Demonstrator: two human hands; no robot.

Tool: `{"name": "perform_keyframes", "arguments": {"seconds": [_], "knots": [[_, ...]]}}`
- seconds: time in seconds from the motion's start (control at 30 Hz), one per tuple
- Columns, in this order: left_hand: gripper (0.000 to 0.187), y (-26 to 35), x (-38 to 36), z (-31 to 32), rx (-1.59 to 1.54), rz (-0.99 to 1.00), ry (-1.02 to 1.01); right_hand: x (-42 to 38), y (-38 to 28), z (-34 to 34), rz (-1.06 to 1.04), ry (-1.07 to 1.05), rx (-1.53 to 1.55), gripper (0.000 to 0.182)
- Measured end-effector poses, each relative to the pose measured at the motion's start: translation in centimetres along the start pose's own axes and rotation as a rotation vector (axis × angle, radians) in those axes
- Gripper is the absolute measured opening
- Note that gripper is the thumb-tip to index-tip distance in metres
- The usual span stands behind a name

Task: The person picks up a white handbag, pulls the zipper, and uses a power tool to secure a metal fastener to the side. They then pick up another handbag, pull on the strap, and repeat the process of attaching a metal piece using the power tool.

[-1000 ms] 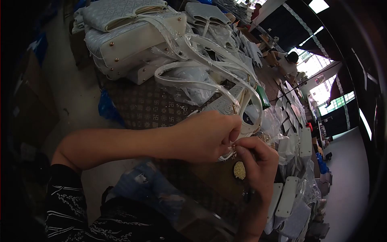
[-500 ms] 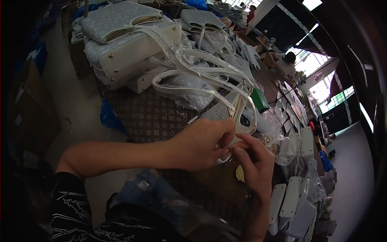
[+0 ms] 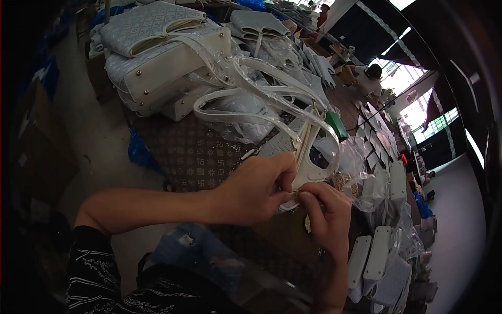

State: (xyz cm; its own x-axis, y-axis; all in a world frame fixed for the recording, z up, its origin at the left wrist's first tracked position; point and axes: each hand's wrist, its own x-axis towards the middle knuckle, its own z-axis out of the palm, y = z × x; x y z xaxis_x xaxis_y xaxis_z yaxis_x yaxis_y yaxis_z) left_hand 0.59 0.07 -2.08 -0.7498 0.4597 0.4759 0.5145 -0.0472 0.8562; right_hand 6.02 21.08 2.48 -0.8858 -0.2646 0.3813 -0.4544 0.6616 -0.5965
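Observation:
My left hand (image 3: 257, 189) is closed, thumb and fingers pinched together. My right hand (image 3: 328, 213) meets it fingertip to fingertip, also pinching. A tiny gold-coloured metal piece (image 3: 297, 192) shows between the fingertips; its exact kind is too small to tell. Right behind the hands lies a white handbag (image 3: 312, 175) with long white straps (image 3: 246, 97), partly wrapped in clear plastic. The hands cover its near part. A patch of small gold-coloured pieces (image 3: 307, 224) sits beside my right hand, partly hidden by it.
White patterned handbags (image 3: 178, 68) are piled at the back left of the brown patterned table (image 3: 193, 157). A green box (image 3: 335, 125) stands behind the handbag. Gold-coloured hardware (image 3: 340, 182) and plastic lie to the right, with more bags (image 3: 377, 254) below. A person (image 3: 368, 83) sits farther back.
My fingertips have drawn closer together around the small piece, and my right hand has shifted slightly left. More of the white handbag shows behind the hands. The view has shifted a little.

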Motion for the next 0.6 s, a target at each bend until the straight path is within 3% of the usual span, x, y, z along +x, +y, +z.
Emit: {"name": "perform_keyframes", "arguments": {"seconds": [0.3, 0.6], "knots": [[0.028, 0.4, 1.0, -0.5, 0.111, 0.079, -0.087, 0.2, -0.4, 0.1, 0.025, 0.004, 0.04, 0.008], [0.03, 0.7, 1.1, -0.8, 0.117, 0.023, -0.107, 0.5, -0.2, 0.5, -0.028, 0.008, 0.033, 0.008]]}}
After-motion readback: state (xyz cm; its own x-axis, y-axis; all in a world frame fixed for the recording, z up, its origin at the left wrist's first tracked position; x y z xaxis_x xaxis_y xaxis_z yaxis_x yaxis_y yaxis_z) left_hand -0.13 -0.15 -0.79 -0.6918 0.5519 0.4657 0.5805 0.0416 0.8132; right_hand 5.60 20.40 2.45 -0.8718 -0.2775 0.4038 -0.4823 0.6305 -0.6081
